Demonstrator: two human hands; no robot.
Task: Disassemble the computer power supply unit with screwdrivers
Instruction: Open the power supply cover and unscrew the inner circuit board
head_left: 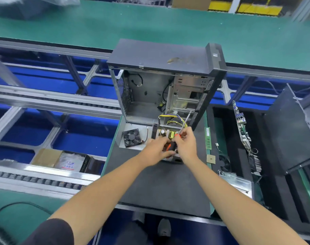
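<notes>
No lettering can be read anywhere. The plastic bag at lower left bears blue and red print, too blurred to make out.

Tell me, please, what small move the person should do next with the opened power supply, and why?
Probably bring the screwdriver tip down onto a board screw. The right hand holds it with the shaft pointing up and away, off the work, while the left hand steadies the power supply, whose circuit board already lies exposed. Which screw, I cannot tell.

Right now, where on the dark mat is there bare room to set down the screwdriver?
The dark mat is bare under the forearms, nearer the person than the power supply. Crowded: around both hands, with the fan cover left and the memory stick right.
</notes>
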